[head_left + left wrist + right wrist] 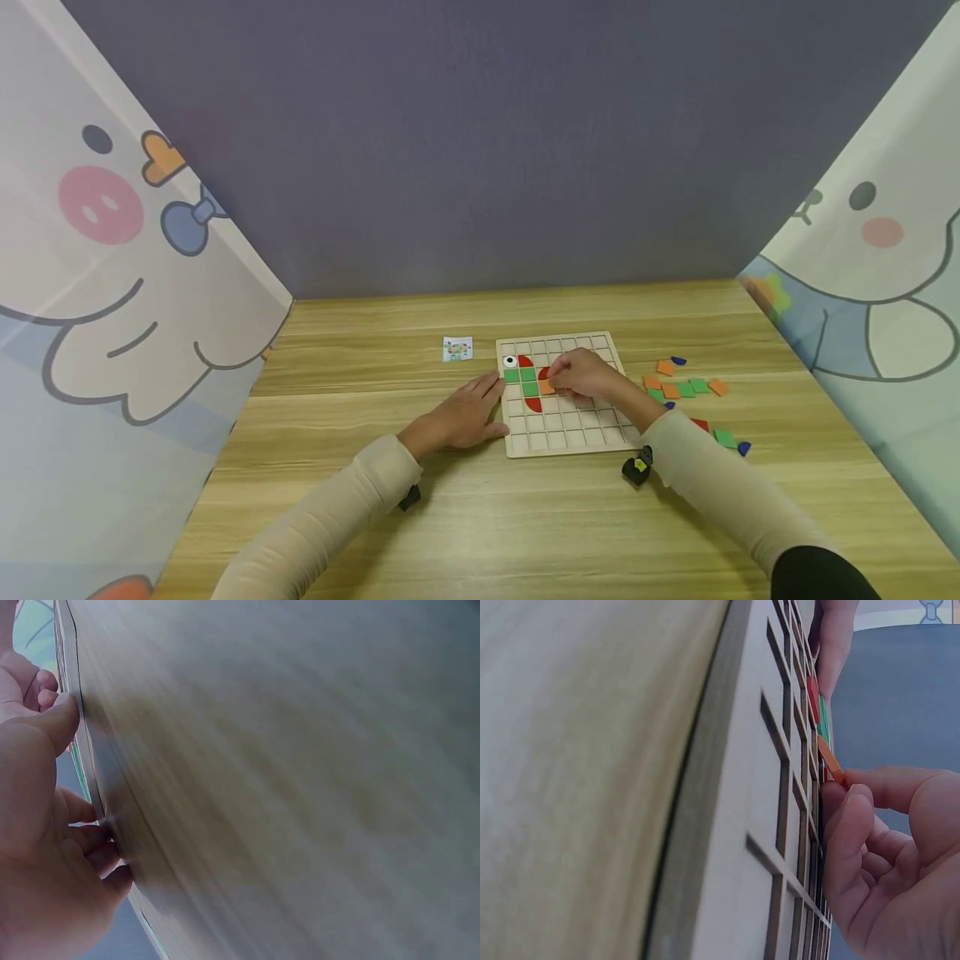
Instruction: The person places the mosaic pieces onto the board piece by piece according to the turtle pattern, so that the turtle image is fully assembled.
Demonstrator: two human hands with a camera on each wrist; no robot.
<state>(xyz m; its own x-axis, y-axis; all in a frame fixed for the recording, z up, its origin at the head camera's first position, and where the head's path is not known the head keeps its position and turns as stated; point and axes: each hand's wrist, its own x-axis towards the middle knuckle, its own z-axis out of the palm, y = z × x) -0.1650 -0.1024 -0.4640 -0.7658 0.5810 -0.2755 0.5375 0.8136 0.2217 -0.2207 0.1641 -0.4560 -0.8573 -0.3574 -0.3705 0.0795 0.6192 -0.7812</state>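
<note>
1. Step in hand, as I judge it: seating a flat orange tile (829,759) in the pale, square-celled wooden board (566,439), just off centre towards ten o'clock
2. Right hand (587,375): thumb and forefinger clamped on that tile, which stands tilted; a green square tile (529,388) lies beside it at nine o'clock
3. Left hand (467,412): fingers extended, gripping nothing, touching the board's nine o'clock edge
4. Next move, in my judgement, calls for lowering the tile flat within its cell, then parting the fingers without disturbing neighbouring pieces
</note>
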